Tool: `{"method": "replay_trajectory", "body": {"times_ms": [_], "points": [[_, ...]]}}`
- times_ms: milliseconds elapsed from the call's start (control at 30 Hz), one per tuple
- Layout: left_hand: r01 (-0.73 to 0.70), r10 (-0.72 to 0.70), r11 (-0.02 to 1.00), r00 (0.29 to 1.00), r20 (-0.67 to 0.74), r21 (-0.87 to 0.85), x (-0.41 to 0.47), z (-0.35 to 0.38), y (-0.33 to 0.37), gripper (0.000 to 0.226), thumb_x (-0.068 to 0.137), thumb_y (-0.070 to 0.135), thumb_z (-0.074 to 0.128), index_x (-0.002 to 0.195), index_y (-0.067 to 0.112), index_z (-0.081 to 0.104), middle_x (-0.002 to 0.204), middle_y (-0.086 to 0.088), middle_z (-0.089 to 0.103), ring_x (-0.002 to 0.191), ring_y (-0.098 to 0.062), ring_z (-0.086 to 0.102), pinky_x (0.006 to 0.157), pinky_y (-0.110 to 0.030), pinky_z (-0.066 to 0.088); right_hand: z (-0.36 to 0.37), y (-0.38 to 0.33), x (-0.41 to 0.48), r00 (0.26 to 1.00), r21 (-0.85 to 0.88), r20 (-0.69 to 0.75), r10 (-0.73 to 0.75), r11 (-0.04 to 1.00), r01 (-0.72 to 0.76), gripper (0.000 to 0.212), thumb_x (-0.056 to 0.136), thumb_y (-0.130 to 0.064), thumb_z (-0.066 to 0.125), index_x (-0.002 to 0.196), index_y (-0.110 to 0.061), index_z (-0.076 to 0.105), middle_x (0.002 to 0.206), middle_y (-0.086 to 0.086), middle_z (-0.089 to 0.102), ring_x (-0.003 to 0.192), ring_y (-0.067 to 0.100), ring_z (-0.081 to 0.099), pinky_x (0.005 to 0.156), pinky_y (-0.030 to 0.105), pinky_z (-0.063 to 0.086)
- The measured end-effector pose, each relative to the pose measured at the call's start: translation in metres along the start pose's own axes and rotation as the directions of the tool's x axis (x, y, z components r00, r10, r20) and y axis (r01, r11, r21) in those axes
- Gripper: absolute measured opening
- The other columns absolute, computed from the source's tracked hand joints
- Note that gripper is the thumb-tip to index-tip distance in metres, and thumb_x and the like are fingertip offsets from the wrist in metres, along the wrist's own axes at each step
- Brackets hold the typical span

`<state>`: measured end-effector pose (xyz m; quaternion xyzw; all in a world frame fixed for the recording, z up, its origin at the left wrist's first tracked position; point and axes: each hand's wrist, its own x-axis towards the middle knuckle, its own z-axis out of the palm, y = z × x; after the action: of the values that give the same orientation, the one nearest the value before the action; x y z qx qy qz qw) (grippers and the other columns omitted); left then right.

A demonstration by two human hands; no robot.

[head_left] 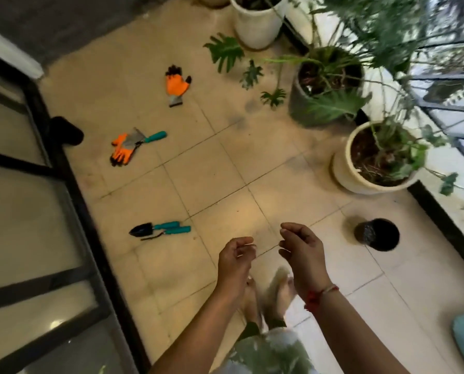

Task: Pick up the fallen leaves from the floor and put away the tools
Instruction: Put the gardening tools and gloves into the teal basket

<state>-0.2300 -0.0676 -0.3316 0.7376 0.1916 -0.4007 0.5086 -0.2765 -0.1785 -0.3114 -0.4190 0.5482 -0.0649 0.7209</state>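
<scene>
Both hands are out over the tiled floor (pixel 225 168). The left hand (pixel 236 259) and the right hand (pixel 301 248) sit side by side with fingers loosely curled, and I see nothing in either. The leaves lie well ahead by the pots: a large split leaf (pixel 224 54) just beside the white pot (pixel 258 25), a smaller leaf (pixel 251 74) near it, and a third leaf (pixel 274 98) at the foot of the grey pot (pixel 295 103). A thin stalk rises from the third one, so I cannot tell whether it is loose or attached. The tools are scattered on the left. Nearest me, a dark trowel (pixel 142 230) touches a second teal-handled tool (pixel 179 230). Further on, a silver trowel (pixel 142 139) lies across an orange glove (pixel 121 152), and another orange glove (pixel 177 85) lies apart. Nothing looks gathered yet, so I judge the step in hand is the approach. I would walk to the leaves first, crouch low and pinch each one by its stalk. I would stack them in one hand to keep the other free, and test the doubtful one with a light tug so I don't tear a living frond. The tools can come on the way back, carried by their handles with blades pointing down. A black pot (pixel 376 234) stands to the right, and I cannot tell whether it takes the tools.
</scene>
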Motion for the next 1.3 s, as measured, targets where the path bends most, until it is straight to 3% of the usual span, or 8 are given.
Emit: {"method": "replay_trajectory", "body": {"times_ms": [367,633,967,1133,1300], "points": [[-0.022,-0.001,0.991,0.986,-0.164,-0.136,0.0,-0.036,0.028,0.017,0.091,0.008,0.06,0.098,0.024,0.062,0.104,0.001,0.064,0.099,-0.015,0.061,0.075,-0.021,0.047,0.049,-0.01,-0.008,0.976,-0.142,0.189,0.108,0.986,-0.082,0.013,0.089,-0.001,0.057,0.09,-0.011,0.066,0.08,0.003,0.062,0.072,0.016,0.056,0.065,0.027,0.049],[-0.028,0.016,0.998,0.98,-0.198,-0.059,-0.032,-0.031,0.067,0.019,0.09,0.008,0.06,0.093,0.027,0.062,0.104,-0.002,0.067,0.098,-0.017,0.06,0.078,-0.025,0.045,0.04,-0.045,-0.015,0.9,-0.346,0.37,0.228,0.933,-0.094,0.014,0.092,-0.006,0.054,0.092,-0.013,0.066,0.085,0.002,0.062,0.079,0.017,0.056,0.069,0.027,0.047],[-0.064,0.037,0.99,0.977,-0.209,-0.124,-0.039,-0.025,0.092,0.017,0.089,0.003,0.061,0.094,0.02,0.064,0.087,0.003,0.064,0.081,-0.009,0.059,0.076,-0.023,0.044,0.012,-0.075,-0.001,0.946,-0.371,0.287,0.155,0.928,-0.039,0.014,0.092,-0.004,0.053,0.09,-0.009,0.065,0.081,0.002,0.062,0.072,0.016,0.056,0.065,0.025,0.046],[-0.053,0.034,0.994,0.981,-0.193,-0.097,-0.036,-0.026,0.093,0.019,0.089,0.006,0.063,0.091,0.025,0.064,0.095,0.007,0.065,0.094,-0.013,0.061,0.091,-0.032,0.048,0.008,-0.064,0.0,0.968,-0.351,0.219,0.121,0.936,-0.038,0.017,0.091,0.0,0.05,0.088,-0.008,0.065,0.082,0.004,0.061,0.067,0.016,0.053,0.058,0.022,0.044],[0.002,-0.004,1.0,0.983,-0.185,-0.01,-0.023,-0.051,0.08,0.021,0.09,0.013,0.062,0.089,0.033,0.062,0.1,0.013,0.063,0.1,-0.006,0.058,0.1,-0.037,0.047,0.041,-0.043,-0.012,0.968,-0.355,0.222,0.115,0.935,-0.029,0.015,0.093,-0.002,0.05,0.09,-0.007,0.064,0.087,0.005,0.061,0.073,0.019,0.054,0.063,0.025,0.046]]}}
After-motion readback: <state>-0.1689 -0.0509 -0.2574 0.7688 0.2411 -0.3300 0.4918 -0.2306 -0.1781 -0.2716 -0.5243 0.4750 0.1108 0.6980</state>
